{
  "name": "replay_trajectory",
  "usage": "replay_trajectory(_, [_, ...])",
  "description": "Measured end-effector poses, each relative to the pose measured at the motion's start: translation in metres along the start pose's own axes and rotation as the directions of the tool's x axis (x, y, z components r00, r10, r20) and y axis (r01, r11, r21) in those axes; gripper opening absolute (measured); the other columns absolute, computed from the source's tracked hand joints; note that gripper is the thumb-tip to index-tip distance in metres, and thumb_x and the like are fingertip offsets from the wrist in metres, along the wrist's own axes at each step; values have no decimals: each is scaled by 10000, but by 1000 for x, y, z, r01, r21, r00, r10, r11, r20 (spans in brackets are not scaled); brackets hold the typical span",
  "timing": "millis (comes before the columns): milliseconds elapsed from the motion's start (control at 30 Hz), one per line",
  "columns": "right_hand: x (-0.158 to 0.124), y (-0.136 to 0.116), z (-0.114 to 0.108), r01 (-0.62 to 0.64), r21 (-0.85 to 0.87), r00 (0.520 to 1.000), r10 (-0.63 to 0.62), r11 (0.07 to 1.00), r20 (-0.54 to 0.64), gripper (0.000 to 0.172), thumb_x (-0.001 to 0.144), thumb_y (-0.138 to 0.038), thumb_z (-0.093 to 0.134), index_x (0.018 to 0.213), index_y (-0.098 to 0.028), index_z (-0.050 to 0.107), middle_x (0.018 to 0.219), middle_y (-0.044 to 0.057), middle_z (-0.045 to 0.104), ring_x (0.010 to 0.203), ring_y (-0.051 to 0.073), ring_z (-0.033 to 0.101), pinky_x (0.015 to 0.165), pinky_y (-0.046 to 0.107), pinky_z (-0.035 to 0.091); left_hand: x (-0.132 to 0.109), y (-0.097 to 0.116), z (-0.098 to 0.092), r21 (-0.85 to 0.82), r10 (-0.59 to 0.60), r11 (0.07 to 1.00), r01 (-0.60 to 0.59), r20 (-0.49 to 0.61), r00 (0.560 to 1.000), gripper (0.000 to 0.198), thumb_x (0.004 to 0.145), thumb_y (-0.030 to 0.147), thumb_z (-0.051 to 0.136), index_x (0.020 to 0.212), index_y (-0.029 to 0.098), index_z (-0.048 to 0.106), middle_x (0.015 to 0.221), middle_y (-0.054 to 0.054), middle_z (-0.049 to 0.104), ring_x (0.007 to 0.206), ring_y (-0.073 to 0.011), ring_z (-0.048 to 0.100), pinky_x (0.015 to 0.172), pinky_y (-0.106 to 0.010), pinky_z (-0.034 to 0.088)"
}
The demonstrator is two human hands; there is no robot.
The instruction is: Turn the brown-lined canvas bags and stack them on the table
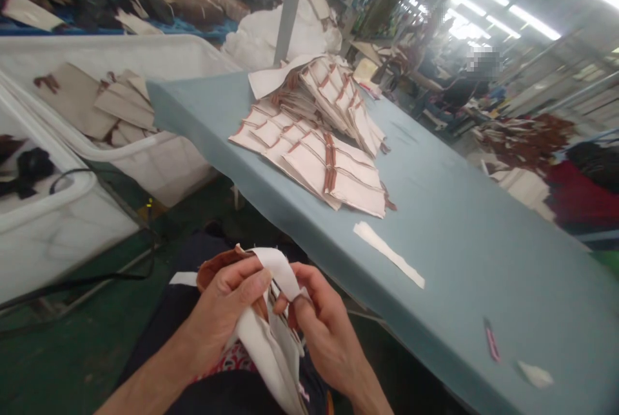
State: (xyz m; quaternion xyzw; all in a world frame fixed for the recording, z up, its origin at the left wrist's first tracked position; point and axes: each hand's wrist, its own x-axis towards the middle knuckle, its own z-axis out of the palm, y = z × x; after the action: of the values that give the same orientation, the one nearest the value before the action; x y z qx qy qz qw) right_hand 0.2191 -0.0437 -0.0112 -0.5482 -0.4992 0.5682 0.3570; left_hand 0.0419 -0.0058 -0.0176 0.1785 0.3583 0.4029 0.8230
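Note:
A fabric piece in cream and brown (264,344) lies over my lap, with a white strip (278,267) curving across its top. My left hand (225,305) pinches the strip and the brown edge between thumb and fingers. On the other side, my right hand (322,325) is closed on the strip's right end, thumb against fingers. Beyond my hands, a loose cream strip (389,254) rests on the blue-grey table (449,228). Farther back on the table sits a pile of cream pieces with brown straps (333,164).
White plastic bins (159,160) stand at the left, one holding cream panels (80,102). A small pink-handled tool (491,341) and a cream scrap (534,374) lie on the table's near right part. A metal post (293,9) rises behind the table. People work in the background.

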Motion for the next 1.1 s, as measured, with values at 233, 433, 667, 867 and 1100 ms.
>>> replay_trajectory(233, [-14,14,0,-67,-85,997,70,994,37,379,1024,-200,530,1335,-249,742,956,5,765,732,156,588,711,285,461,2,-12,-7,192,6,981,6,-62,998,473,783,608,985,883,183,802,636,-39,794,480,-173,693,477,-223,538])
replay_trajectory(433, [-19,25,-13,-113,16,989,111,993,95,430,1134,-600,594,1176,-213,777,890,43,787,690,154,626,672,266,499,-3,-8,-13,454,160,886,-92,-115,980,445,866,622,890,922,187,809,630,-34,781,480,-173,661,471,-225,506])
replay_trajectory(667, [-31,43,-18,-170,65,982,164,983,94,729,1033,-875,603,842,-180,716,731,77,770,512,105,550,510,220,409,-4,2,-26,559,226,822,-114,-136,965,550,890,719,866,895,173,795,677,-61,813,554,-179,695,515,-205,533])
replay_trajectory(867, [-39,51,-21,-235,108,971,229,966,61,750,990,-911,622,927,-171,731,594,47,721,415,98,471,434,207,338,-2,4,-27,514,232,853,-92,-215,949,578,800,725,945,942,190,780,613,-4,763,483,-171,672,434,-188,471])
replay_trajectory(1100, [-44,60,-19,-229,90,973,224,969,62,746,1017,-884,614,934,-160,774,614,57,733,449,100,493,471,211,376,5,6,-26,494,261,862,-114,-238,936,541,777,680,967,910,189,782,612,3,757,479,-167,657,431,-200,469])
